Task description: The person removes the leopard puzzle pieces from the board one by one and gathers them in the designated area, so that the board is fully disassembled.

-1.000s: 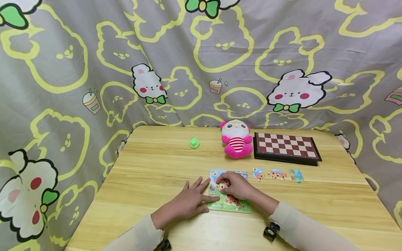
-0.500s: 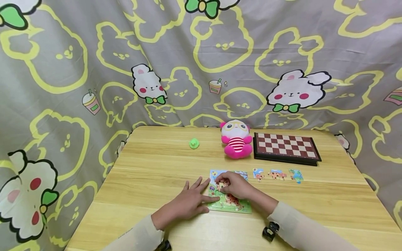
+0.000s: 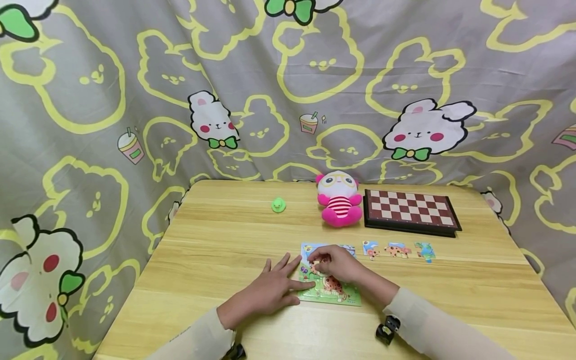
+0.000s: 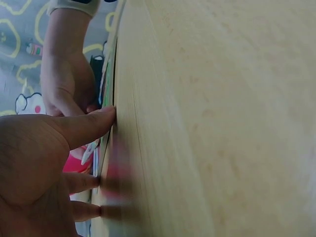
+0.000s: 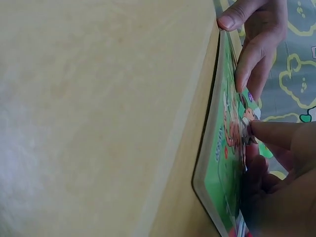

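A jigsaw puzzle [image 3: 310, 298] with a spotted animal on green ground lies on the wooden table. My right hand [image 3: 340, 265] is over its upper part, pinching a puzzle piece [image 5: 249, 117] between thumb and fingers. That piece is tilted and stands up from the board in the right wrist view. Spread flat at the puzzle's left side, my left hand [image 3: 270, 290] rests one finger on the board and its thumb [image 4: 91, 126] against the edge. Part of the picture is hidden under the right hand.
Three loose puzzle pieces, one blue and red [image 3: 371, 248], one spotted [image 3: 397, 250] and one blue-green [image 3: 424, 251], lie right of the board. Behind are a green duck toy [image 3: 278, 205], a pink panda plush [image 3: 338, 200] and a chessboard [image 3: 410, 210]. A printed curtain [image 3: 256, 75] surrounds the table.
The piece in my right hand has shifted and tilted slightly over the same part of the puzzle. The left hand and the loose pieces have kept their places.
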### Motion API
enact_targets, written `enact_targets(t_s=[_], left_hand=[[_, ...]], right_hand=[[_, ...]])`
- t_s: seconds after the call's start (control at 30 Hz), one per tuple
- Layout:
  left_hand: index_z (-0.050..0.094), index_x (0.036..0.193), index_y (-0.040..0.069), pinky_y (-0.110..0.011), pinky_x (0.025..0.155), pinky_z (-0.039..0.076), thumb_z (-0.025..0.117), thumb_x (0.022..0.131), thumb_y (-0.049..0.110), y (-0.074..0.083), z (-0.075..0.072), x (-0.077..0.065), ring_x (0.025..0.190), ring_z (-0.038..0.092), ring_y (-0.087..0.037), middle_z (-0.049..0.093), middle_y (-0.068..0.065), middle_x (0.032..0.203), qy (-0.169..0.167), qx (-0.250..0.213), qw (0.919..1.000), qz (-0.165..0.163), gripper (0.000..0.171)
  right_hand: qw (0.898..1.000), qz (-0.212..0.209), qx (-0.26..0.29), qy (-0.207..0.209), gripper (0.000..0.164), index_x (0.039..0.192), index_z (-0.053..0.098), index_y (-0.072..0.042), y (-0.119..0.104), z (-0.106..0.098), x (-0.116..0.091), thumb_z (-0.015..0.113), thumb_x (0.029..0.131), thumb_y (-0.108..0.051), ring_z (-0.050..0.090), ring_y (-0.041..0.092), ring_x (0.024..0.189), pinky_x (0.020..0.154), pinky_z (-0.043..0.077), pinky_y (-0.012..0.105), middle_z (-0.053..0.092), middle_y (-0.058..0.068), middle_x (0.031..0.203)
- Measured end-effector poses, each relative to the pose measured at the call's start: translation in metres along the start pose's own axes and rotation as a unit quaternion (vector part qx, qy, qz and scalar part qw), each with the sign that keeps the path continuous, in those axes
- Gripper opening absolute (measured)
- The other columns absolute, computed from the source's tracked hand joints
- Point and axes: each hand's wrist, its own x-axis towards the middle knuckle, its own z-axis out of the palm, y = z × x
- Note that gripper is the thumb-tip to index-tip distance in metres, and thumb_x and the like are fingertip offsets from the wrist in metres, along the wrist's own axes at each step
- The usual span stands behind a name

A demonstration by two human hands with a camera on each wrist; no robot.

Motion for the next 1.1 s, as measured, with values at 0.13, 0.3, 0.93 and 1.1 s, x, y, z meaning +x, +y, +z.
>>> enact_targets(t_s=[0.13,0.3,0.93,1.1], left_hand=[[0.051,0.147,0.052,-0.081,0.107,0.025,0.062,0.099,0.048,0.000,0.000,0.000,0.156,0.015,-0.046,0.018,-0.011,0.172,0.001,-0.001,1.0000,0.000,0.049],[0.050,0.147,0.053,-0.081,0.108,0.024,0.061,0.099,0.048,-0.001,0.001,0.001,0.156,0.014,-0.045,0.017,-0.011,0.172,0.001,0.002,1.0000,-0.003,0.049],[0.051,0.146,0.053,-0.081,0.108,0.023,0.062,0.099,0.048,-0.002,0.002,0.000,0.156,0.014,-0.045,0.018,-0.011,0.172,0.005,-0.007,1.0000,-0.001,0.048],[0.051,0.146,0.053,-0.081,0.108,0.023,0.063,0.099,0.048,-0.002,0.002,0.000,0.156,0.015,-0.046,0.018,-0.011,0.172,0.006,-0.008,1.0000,0.000,0.049]], right_hand=[[1.000,-0.005,0.006,-0.006,0.020,0.113,0.077,-0.012,0.000,-0.002,0.001,0.066,0.097,-0.005,0.057,0.016,0.083,0.074,0.049,0.033,0.066,-0.001,0.094],[0.999,-0.011,0.033,-0.012,0.019,0.113,0.076,-0.007,-0.001,-0.004,0.001,0.063,0.101,-0.004,0.057,0.015,0.078,0.068,0.049,0.028,0.066,0.002,0.090],[0.998,0.008,0.066,0.010,0.018,0.115,0.075,-0.011,0.003,-0.008,-0.001,0.061,0.103,-0.009,0.058,0.019,0.077,0.066,0.050,0.029,0.067,0.005,0.089],[0.997,0.007,0.082,0.007,0.018,0.115,0.074,-0.007,0.005,-0.011,-0.001,0.061,0.103,-0.008,0.058,0.020,0.074,0.064,0.052,0.029,0.066,0.010,0.090]])
